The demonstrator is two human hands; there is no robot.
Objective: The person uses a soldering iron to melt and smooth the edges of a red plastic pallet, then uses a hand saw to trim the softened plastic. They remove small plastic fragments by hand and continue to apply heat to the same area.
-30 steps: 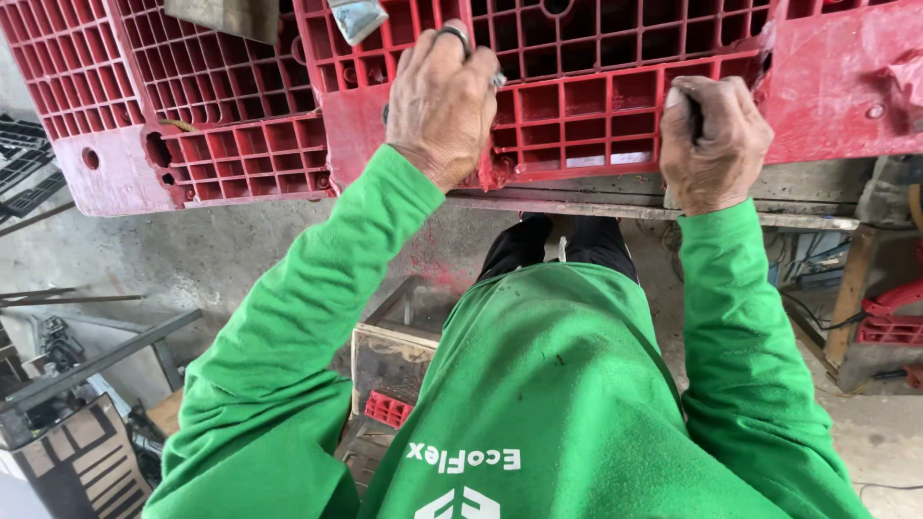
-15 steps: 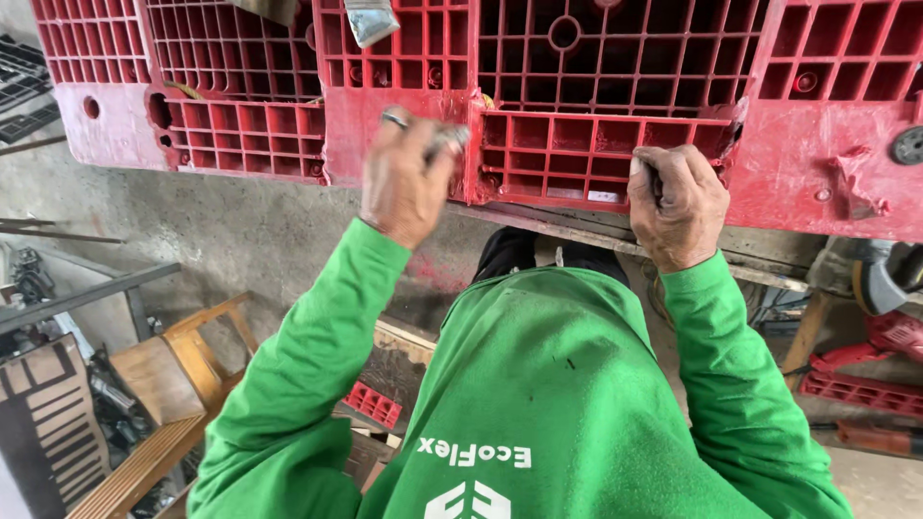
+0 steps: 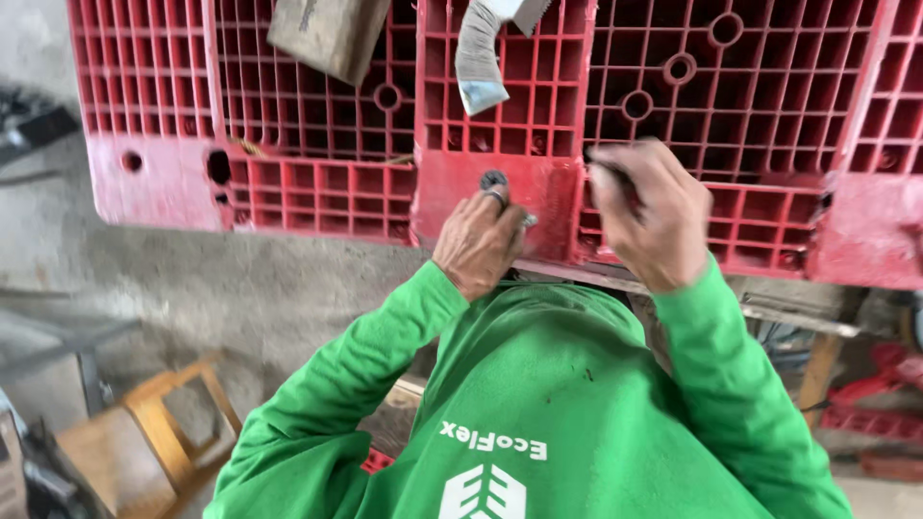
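L hand (image 3: 478,242) is pressed against the near edge of the red plastic pallet (image 3: 317,106), fingers curled, grip mostly closed round a small dark round metal piece (image 3: 493,179), maybe a bolt head or washer; can't tell exactly what it is. A ring shows on one finger, and a bit of metal sticks out just to the R of the knuckles.

R hand (image 3: 646,213) sits just R of the L one, hands near but apart. Its grip is closed tight on a thin dark tool or rod (image 3: 604,171), blurred, so kind unclear. The tip ends at the pallet's grid face, directly above the fist.

Pallet spans the whole top of view, ribbed grid w/ round holes, worn pale at the corners. Above the L grip a folded grey strip (image 3: 478,53) hangs over the grid; further L of that lies a brownish block (image 3: 329,34). Both sleeves are green. Well below-L of the L grip, a wooden frame (image 3: 159,423) on the concrete floor (image 3: 192,279).
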